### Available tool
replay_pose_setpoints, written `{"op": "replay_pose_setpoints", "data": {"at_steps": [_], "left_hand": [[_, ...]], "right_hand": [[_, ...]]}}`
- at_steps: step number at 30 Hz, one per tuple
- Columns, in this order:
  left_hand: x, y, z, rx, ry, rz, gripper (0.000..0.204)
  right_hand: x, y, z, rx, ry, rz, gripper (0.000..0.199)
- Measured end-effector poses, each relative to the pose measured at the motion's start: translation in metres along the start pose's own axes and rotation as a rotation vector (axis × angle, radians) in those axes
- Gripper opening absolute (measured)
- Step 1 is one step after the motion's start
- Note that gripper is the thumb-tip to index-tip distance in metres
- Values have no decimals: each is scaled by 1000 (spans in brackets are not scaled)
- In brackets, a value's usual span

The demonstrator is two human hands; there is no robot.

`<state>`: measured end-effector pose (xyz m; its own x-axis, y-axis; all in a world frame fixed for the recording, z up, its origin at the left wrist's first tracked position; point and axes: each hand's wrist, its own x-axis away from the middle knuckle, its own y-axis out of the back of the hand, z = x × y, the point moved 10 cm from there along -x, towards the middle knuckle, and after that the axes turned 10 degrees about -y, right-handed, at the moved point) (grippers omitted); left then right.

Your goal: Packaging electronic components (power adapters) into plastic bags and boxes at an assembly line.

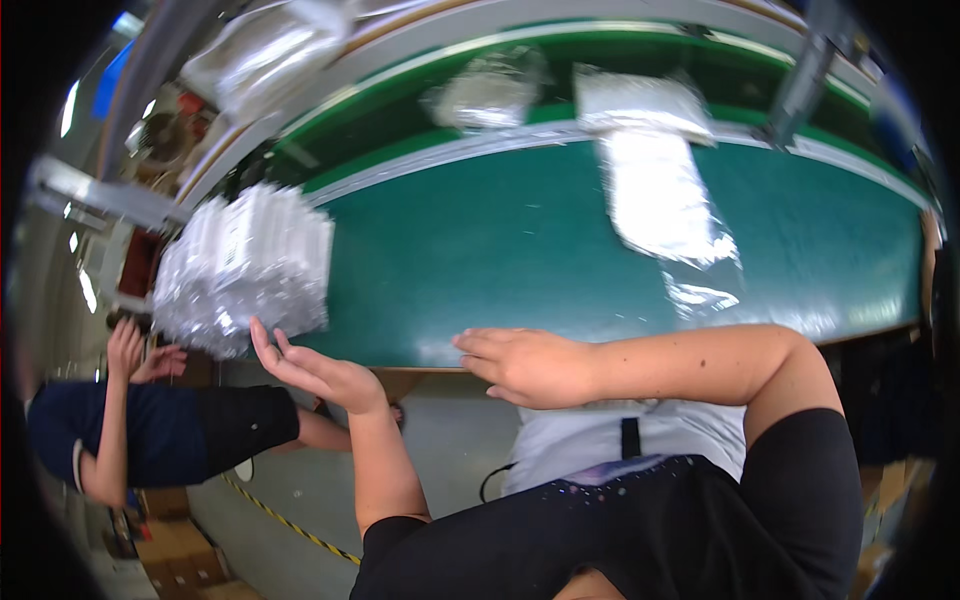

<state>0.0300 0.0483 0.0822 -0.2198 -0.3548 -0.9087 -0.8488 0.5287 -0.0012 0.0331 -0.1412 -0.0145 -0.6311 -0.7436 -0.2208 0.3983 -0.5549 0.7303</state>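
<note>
My left hand (318, 373) is raised at the table's front edge, palm turned up and fingers apart, with nothing in it. Its fingertips are close to the lower right of a stack of white packets in clear plastic bags (245, 250); whether they touch it I cannot tell. My right hand (532, 366) reaches across my body, back upward, over the front edge of the green table (460, 250). Its fingers are stretched out and hold nothing that I can see. Farther right on the table lies a white packet in a clear bag (657, 195).
Behind that packet, another bagged white bundle (640, 103) rests by the back rail, and a clear bag (490, 92) lies left of it. Metal posts (805, 75) stand at the back. A co-worker (150, 430) is at the left, beyond the stack. Cardboard boxes (180, 555) sit on the floor.
</note>
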Motion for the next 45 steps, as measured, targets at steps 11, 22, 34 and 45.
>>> {"op": "replay_pose_setpoints", "data": {"at_steps": [11, 22, 34, 45], "left_hand": [[148, -195, -245, 808, -551, 1244, 27], [223, -230, -273, 709, -672, 1626, 64], [211, -239, -265, 592, -702, 1585, 72], [197, -257, -239, 420, -683, 1579, 67]], "right_hand": [[156, 202, -16, -186, -206, -271, 26], [295, 326, -260, 70, -886, -1350, 24], [142, 287, -190, 623, -350, -923, 66], [97, 265, -233, 550, -401, -659, 59]]}}
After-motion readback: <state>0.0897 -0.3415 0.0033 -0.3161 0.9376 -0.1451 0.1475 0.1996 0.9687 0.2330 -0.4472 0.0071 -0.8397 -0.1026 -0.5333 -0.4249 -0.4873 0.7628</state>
